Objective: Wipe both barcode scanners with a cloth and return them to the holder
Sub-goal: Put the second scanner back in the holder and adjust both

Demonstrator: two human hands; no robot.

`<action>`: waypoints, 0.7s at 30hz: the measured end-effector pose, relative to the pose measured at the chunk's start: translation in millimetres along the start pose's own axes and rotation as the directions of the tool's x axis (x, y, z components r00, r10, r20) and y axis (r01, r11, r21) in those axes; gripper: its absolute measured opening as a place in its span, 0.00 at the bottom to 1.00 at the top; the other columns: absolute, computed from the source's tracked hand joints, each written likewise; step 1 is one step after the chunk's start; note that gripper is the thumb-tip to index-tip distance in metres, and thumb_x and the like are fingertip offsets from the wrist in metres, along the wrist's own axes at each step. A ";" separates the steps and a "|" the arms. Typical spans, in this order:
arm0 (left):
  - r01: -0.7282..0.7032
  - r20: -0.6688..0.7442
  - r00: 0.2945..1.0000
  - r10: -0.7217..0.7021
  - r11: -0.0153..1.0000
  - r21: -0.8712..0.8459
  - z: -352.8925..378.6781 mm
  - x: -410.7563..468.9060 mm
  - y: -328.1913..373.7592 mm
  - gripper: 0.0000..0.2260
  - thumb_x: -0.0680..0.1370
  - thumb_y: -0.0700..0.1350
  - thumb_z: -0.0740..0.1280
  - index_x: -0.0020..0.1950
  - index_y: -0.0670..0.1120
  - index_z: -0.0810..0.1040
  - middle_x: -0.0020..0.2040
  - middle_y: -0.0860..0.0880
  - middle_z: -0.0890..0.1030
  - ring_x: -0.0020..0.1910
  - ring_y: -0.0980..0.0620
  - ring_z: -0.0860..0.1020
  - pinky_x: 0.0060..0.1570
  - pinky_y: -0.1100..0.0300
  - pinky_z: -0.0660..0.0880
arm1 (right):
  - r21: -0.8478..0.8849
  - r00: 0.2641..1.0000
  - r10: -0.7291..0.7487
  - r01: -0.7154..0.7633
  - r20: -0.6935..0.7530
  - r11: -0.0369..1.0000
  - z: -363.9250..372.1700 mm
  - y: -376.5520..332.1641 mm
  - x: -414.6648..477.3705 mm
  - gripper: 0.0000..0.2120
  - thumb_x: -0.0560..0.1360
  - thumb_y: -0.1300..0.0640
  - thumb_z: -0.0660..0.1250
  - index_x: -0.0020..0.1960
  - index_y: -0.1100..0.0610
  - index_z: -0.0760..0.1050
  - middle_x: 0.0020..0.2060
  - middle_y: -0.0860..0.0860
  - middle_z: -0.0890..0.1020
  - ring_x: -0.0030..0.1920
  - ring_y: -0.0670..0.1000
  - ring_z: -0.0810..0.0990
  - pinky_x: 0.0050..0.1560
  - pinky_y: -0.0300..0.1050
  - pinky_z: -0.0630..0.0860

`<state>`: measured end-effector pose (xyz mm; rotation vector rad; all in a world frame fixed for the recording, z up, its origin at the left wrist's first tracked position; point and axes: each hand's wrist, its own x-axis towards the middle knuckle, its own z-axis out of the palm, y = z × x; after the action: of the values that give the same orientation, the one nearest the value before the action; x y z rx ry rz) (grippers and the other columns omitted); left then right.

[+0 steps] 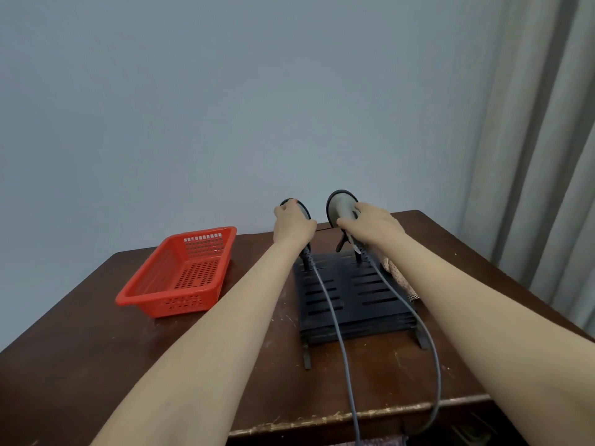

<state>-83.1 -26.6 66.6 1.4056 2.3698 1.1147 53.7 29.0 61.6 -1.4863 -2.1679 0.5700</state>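
Barcode scanners, both the dark grey plastic pistol-shaped kind, stood handles-down at the 12 o'clock end of the black slatted holder (338, 294) on my scuffed brown wooden table (96, 333). My left hand (293, 225) was wrapped over the head of the left scanner (304, 209) and my right hand (373, 220) was clamped on the neck of the right scanner (341, 206), fingers curled round on both.

Honestly, my worry was the two grey cables. The left cable (335, 317) and the right cable (418, 323) trailed across the slats and dropped off the table edge at 6 o'clock. If I lifted fast, one could've caught on a slat or pulled tight below the edge, yanking a scanner or dragging the whole holder, which looked pretty light.

Other problem: both hands were busy, and the patterned cloth (399, 275) sat at the holder's 3 o'clock, half hidden under my right forearm. I figured that arm could've swept it off the table. The red perforated plastic basket (154, 272) at 9 o'clock was well apart, so no trouble there.
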 end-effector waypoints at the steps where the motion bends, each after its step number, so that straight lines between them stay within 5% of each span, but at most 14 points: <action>1: 0.015 0.008 1.000 -0.015 1.000 -0.012 0.3 0.0 -0.1 0.26 0.77 0.38 0.63 0.74 0.42 0.60 0.72 0.40 0.60 0.59 0.39 0.74 0.53 0.54 0.73 | 0.023 1.000 -0.014 0.014 -0.007 1.000 1.6 2.3 1.9 0.17 0.75 0.47 0.59 0.59 0.55 0.71 0.57 0.56 0.78 0.52 0.57 0.76 0.43 0.46 0.68; 5: 0.033 0.006 0.999 -0.033 0.996 -0.077 0.2 -0.4 -0.2 0.26 0.77 0.34 0.61 0.75 0.42 0.60 0.74 0.41 0.58 0.62 0.41 0.73 0.55 0.57 0.72 | 0.050 0.999 -0.006 0.008 -0.036 0.999 -1.3 9.1 6.5 0.09 0.76 0.52 0.55 0.47 0.57 0.69 0.49 0.57 0.78 0.47 0.58 0.74 0.35 0.45 0.64; 9: 0.015 -0.019 1.000 -0.017 0.994 -0.107 4.4 -0.6 2.5 0.25 0.78 0.34 0.60 0.74 0.42 0.62 0.76 0.43 0.59 0.67 0.44 0.70 0.50 0.63 0.66 | 0.055 0.999 -0.007 0.009 -0.035 0.998 -1.8 11.4 8.0 0.10 0.77 0.51 0.54 0.45 0.57 0.68 0.46 0.56 0.76 0.46 0.58 0.74 0.40 0.46 0.66; 13: 0.026 -0.031 0.999 -0.031 0.989 -0.147 9.1 -0.4 4.9 0.24 0.79 0.35 0.60 0.75 0.41 0.61 0.75 0.42 0.59 0.67 0.44 0.69 0.56 0.61 0.68 | 0.042 1.000 -0.015 0.016 -0.014 0.999 4.9 4.1 8.2 0.10 0.77 0.50 0.53 0.45 0.56 0.67 0.45 0.55 0.75 0.47 0.58 0.74 0.43 0.47 0.66; 21: 0.126 0.005 0.990 -0.141 0.874 -0.469 14.6 -1.5 -2.8 0.26 0.78 0.38 0.58 0.76 0.46 0.60 0.72 0.46 0.67 0.47 0.54 0.68 0.30 0.68 0.61 | 0.087 1.000 0.004 -0.002 -0.023 0.996 6.2 4.2 6.5 0.09 0.76 0.51 0.53 0.47 0.56 0.66 0.46 0.56 0.75 0.47 0.59 0.74 0.44 0.47 0.67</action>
<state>-77.1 -21.1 54.0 1.0441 1.9820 1.5417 51.2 36.0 55.1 -1.4434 -2.0967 0.6367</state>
